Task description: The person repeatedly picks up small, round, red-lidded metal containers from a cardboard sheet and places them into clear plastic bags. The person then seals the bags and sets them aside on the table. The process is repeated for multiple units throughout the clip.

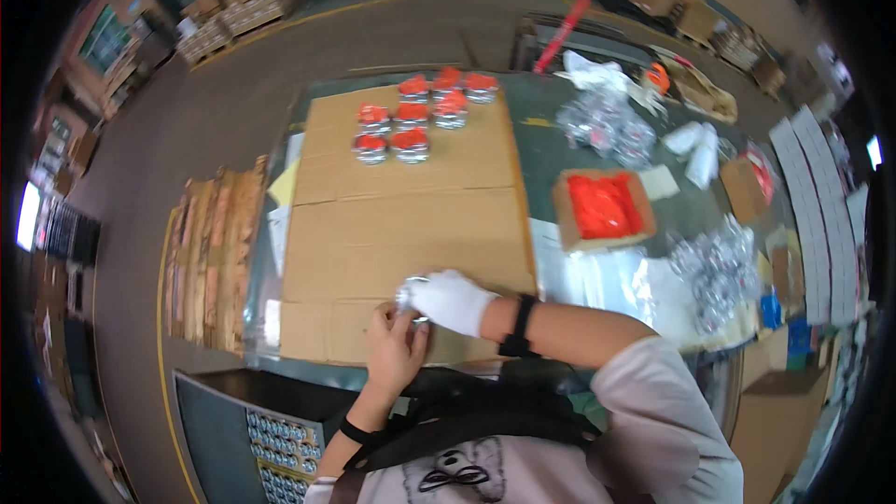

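Low over the near part of the cardboard, my two hands meet at a small round silver metal part. My right hand, in a white glove, closes on it from the right and covers much of it. My bare left hand pinches its lower side with the fingertips. Farther off stand several round silver parts with red plastic on top. To the right, a cardboard box contains red plastic pieces.
Flattened cardboard covers the worktable's middle. Clear plastic-wrapped pieces and another shiny heap lie on the right. A crate of silver parts stands below left, and a wooden pallet beyond the left edge.
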`<state>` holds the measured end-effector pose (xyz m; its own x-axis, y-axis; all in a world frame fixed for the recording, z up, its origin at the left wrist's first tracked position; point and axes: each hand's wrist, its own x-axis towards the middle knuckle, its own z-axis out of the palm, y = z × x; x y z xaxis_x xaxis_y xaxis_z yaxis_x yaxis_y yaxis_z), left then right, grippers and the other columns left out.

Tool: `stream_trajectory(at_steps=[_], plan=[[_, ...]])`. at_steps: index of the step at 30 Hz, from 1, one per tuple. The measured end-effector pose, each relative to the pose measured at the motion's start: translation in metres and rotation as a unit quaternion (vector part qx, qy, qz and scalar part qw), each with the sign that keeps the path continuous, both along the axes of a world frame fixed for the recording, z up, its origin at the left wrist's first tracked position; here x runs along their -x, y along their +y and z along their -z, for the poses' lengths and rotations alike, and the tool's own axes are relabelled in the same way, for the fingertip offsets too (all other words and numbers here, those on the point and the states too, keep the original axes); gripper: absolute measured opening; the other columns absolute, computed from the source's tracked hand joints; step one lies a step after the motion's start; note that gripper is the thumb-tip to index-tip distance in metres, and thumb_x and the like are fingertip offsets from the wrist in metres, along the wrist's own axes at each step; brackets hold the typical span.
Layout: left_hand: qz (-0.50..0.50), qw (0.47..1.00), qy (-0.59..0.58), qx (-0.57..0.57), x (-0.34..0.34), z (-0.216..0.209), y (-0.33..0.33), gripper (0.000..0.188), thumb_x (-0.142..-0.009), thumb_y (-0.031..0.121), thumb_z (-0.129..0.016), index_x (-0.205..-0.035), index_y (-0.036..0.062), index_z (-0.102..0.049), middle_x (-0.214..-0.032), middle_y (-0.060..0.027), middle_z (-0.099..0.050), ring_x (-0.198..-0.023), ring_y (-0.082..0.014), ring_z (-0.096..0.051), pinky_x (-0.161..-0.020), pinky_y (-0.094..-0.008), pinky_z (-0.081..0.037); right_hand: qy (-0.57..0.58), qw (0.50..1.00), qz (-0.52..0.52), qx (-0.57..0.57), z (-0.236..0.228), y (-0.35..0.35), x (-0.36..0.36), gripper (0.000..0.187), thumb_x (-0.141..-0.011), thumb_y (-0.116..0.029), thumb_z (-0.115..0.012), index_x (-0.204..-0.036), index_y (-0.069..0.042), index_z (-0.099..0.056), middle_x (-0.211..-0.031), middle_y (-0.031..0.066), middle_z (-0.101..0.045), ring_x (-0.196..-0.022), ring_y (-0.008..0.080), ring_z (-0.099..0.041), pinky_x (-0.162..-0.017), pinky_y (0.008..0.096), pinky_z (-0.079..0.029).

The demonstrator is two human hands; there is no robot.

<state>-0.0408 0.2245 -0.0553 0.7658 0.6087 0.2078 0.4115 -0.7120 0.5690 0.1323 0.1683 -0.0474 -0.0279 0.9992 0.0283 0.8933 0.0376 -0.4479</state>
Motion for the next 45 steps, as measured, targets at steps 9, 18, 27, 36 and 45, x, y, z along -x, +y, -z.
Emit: stream_trajectory(at_steps=[9,18,27,36,45], plan=[[0.177,0.984,-0.03,-0.013,-0.058,-0.007,0.0,0.033,-0.084,0.022,-0.067,-0.11,0.0015,-0.061,-0.113,-0.0191,-0.057,-0.103,-0.0338,-0.057,-0.087,-0.0434,-0.046,0.155,0.974,0.155,-0.058,0.003,-0.092,-0.025,0.022,-0.084,-0.022,-0.056,-0.09,-0.004,-0.067,-0.085,0.0204,-0.068,-0.078,0.0357,-0.067,-0.07,0.0453,-0.053],[0.312,0.938,0.003,0.153,-0.225,0.014,-0.202,0.018,-0.088,0.017,-0.063,-0.093,0.0001,-0.069,-0.086,-0.0159,-0.062,-0.076,-0.0296,-0.061,-0.072,-0.037,-0.05,-0.001,0.72,0.689,-0.085,-0.06,-0.444,-0.215,0.02,-0.092,-0.019,-0.05,-0.103,-0.008,-0.064,-0.091,0.0194,-0.065,-0.085,0.0347,-0.065,-0.074,0.0423,-0.052],[0.29,0.941,0.156,0.076,-0.292,0.101,-0.275,0.018,-0.082,0.024,-0.069,-0.085,0.0068,-0.068,-0.088,-0.0123,-0.065,-0.082,-0.03,-0.065,-0.071,-0.0404,-0.051,-0.119,0.713,0.677,-0.137,0.006,-0.464,-0.221,0.032,-0.086,-0.031,-0.061,-0.1,-0.002,-0.065,-0.089,0.0192,-0.066,-0.087,0.0379,-0.064,-0.081,0.0443,-0.051],[0.195,0.903,-0.035,0.381,-0.211,-0.003,-0.182,0.019,-0.089,0.013,-0.068,-0.104,0.0011,-0.066,-0.091,-0.0074,-0.065,-0.07,-0.013,-0.061,-0.06,-0.0265,-0.049,0.378,0.783,0.491,-0.047,-0.044,-0.293,-0.136,0.041,-0.087,-0.039,-0.064,-0.082,0.002,-0.067,-0.07,0.0132,-0.064,-0.064,0.0175,-0.06,-0.061,0.0348,-0.049],[-0.163,0.718,-0.335,0.588,-0.011,-0.002,0.048,0.017,-0.093,0.015,-0.062,-0.108,0.0072,-0.062,-0.097,-0.0031,-0.066,-0.083,-0.0138,-0.062,-0.073,-0.0294,-0.052,0.474,0.827,0.289,-0.089,-0.04,0.009,-0.082,0.048,-0.094,-0.04,-0.056,-0.065,-0.002,-0.058,-0.057,0.0095,-0.054,-0.053,0.0194,-0.053,-0.053,0.0366,-0.043]])
